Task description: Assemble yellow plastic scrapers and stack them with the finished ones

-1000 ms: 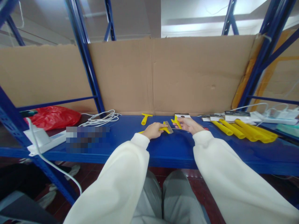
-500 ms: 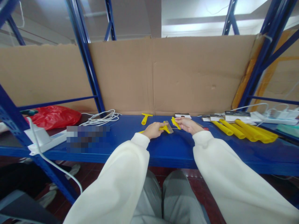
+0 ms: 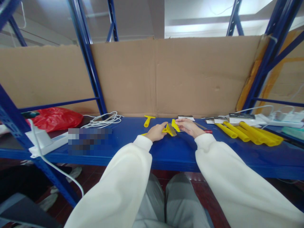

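My left hand (image 3: 156, 132) is closed around a yellow scraper (image 3: 168, 130) whose flat metal blade points right. Between the fingertips of my right hand (image 3: 187, 126) is a small flat yellow plastic piece (image 3: 176, 125), held close beside the blade; whether the two touch I cannot tell. A red-handled tool (image 3: 208, 131) lies on the blue shelf top (image 3: 175, 152) by my right wrist, partly hidden. Behind my left hand rests a yellow T-shaped handle (image 3: 148, 121).
Several yellow tubular handles (image 3: 253, 133) lie at the right, with white-and-black packets (image 3: 241, 118) behind them. A coiled white cable (image 3: 106, 120), a power strip (image 3: 51, 142) and a red plastic bag (image 3: 57, 118) are at the left. Cardboard (image 3: 190, 76) stands along the back.
My right hand has brought the yellow plastic piece slightly left, nearer the blade, and turned it so its broad face shows. My left hand with the scraper has barely moved.
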A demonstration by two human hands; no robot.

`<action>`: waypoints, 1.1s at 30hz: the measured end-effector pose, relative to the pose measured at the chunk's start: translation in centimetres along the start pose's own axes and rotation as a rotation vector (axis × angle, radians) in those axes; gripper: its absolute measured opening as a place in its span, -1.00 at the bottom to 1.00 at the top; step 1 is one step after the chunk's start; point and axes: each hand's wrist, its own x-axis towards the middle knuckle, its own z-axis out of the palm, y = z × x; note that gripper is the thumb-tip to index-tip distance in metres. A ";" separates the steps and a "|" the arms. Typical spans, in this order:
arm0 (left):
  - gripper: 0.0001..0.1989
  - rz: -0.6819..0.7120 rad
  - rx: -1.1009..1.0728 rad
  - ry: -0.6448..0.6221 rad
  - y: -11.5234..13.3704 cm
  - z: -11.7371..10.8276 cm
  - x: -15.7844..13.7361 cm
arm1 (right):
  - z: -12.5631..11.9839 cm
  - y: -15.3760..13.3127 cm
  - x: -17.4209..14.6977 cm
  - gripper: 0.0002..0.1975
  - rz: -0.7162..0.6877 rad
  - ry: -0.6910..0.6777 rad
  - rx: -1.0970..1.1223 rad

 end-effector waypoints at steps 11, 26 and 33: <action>-0.34 0.003 -0.035 0.000 -0.2 0.1 0.1 | 1.4 1.0 1.0 -0.84 -0.201 0.066 -0.215; -0.38 0.039 -0.006 -0.016 0.0 -0.2 -0.2 | 2.3 1.1 1.0 -0.76 -0.220 0.087 -0.259; -0.39 0.042 0.006 -0.031 0.3 -0.5 -0.3 | 2.7 0.8 0.1 -0.72 -0.194 0.093 -0.267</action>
